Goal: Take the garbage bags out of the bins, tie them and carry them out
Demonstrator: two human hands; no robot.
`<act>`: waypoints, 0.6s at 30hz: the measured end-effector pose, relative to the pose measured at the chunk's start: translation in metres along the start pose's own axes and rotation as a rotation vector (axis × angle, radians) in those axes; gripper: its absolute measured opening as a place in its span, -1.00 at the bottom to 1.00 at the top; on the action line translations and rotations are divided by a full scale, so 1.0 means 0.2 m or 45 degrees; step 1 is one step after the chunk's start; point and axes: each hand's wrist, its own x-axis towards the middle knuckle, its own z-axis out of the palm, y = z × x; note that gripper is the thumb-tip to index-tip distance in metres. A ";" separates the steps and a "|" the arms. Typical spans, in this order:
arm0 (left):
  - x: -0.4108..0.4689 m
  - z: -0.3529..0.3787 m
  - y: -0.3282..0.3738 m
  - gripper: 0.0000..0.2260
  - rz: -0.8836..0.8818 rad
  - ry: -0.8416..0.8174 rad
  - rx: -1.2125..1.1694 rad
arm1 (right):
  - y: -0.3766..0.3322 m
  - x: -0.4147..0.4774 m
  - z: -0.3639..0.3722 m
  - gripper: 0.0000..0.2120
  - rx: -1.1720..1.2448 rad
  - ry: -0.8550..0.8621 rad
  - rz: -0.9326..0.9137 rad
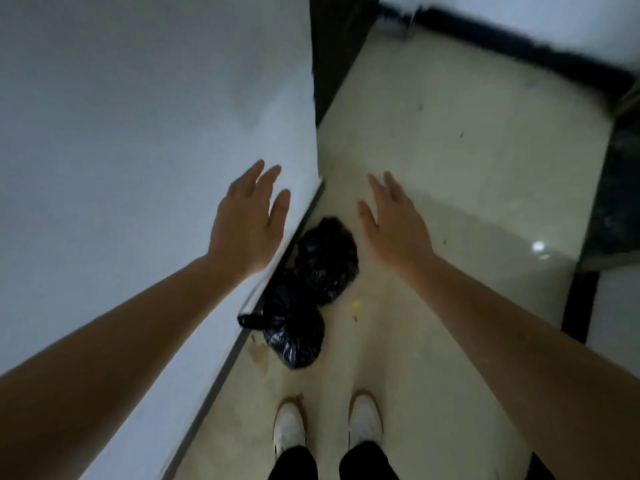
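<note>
Black bags (327, 261) sit below left hand (247, 225), right hand (394, 225), seemingly outspread.

We stand on a pale glossy floor (467, 150) in white shoes (289, 424) and dark trousers (294, 462). A white wall (121, 116) with a grey skirting strip (221, 368) runs along our left. We see a small yellow scrap (355, 303), brownish stains (258, 353) by the skirting, and a bright glare spot (538, 246) on the right.

Bags (325, 265): you cannot tell where one ends and the other starts.
Shoes (289, 424): your trouser legs (294, 462) hide the heels.
Arms (114, 344): the picture's edges cut both off.
Far corner (485, 26): blurred.
Floor specks (355, 303): too small to name.
</note>
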 end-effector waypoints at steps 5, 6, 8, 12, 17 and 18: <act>0.25 -1.01 0.66 -0.49 0.422 0.325 0.241 | -0.45 -0.12 -1.15 -0.45 -0.088 0.449 -0.239; 0.26 -1.20 0.79 -0.49 0.485 0.377 0.280 | -0.53 -0.17 -1.36 -0.45 -0.111 0.518 -0.266; 0.29 -1.56 1.03 -0.48 0.584 0.485 0.339 | -0.67 -0.27 -1.75 -0.43 -0.148 0.641 -0.325; 0.33 -2.14 1.49 -0.47 0.683 0.734 0.353 | -0.90 -0.52 -2.40 -0.36 -0.231 0.921 -0.448; 0.19 -2.49 1.95 -0.47 0.901 0.923 0.276 | -0.99 -0.93 -2.88 -0.40 -0.422 1.241 -0.495; 0.15 -2.50 2.00 -0.47 0.947 0.940 0.249 | -0.98 -1.01 -2.91 -0.42 -0.468 1.282 -0.482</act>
